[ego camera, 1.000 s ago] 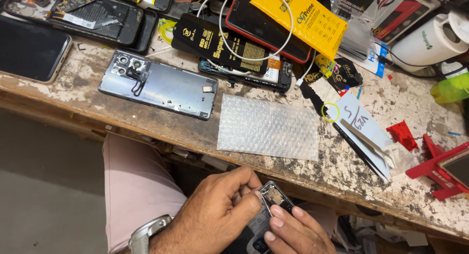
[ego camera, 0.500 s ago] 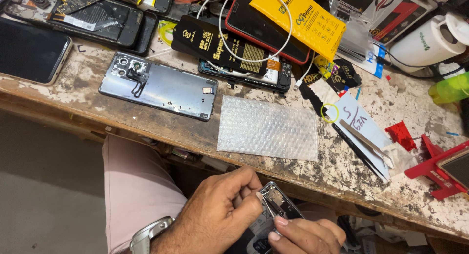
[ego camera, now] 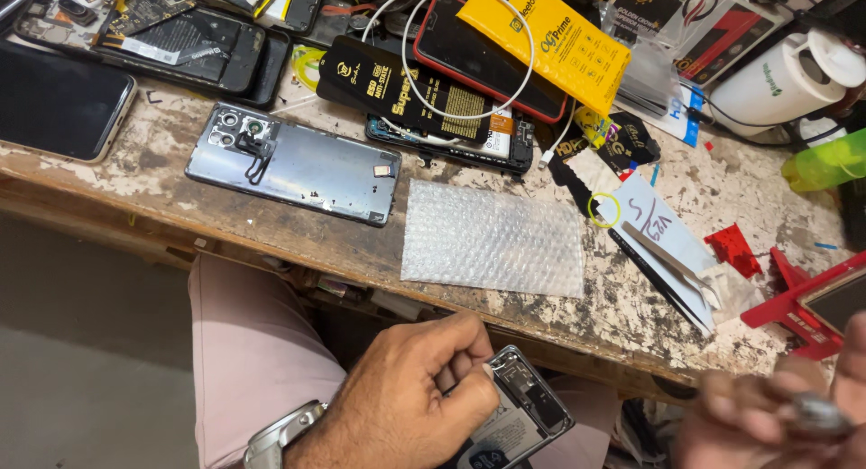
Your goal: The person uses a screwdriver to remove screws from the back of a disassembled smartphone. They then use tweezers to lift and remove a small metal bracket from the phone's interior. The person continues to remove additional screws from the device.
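My left hand (ego camera: 406, 401), with a metal watch on its wrist, grips an opened phone (ego camera: 528, 413) below the bench edge, over my lap. The phone's inner frame and parts face up, and my thumb and fingers pinch its upper left edge. My right hand (ego camera: 767, 419) is at the lower right, apart from the phone and blurred. Its fingers curl around a small grey object (ego camera: 816, 415) whose kind I cannot make out.
On the worn bench lie a silver phone back cover (ego camera: 289, 167), a bubble-wrap sheet (ego camera: 492, 239), a dark phone (ego camera: 59, 104), a yellow packet (ego camera: 546, 45), tweezers on paper (ego camera: 672, 266), a red holder (ego camera: 794, 302) and a white container (ego camera: 780, 72).
My right hand has left the phone and swung out to the lower right. My left hand still holds the phone, now alone.
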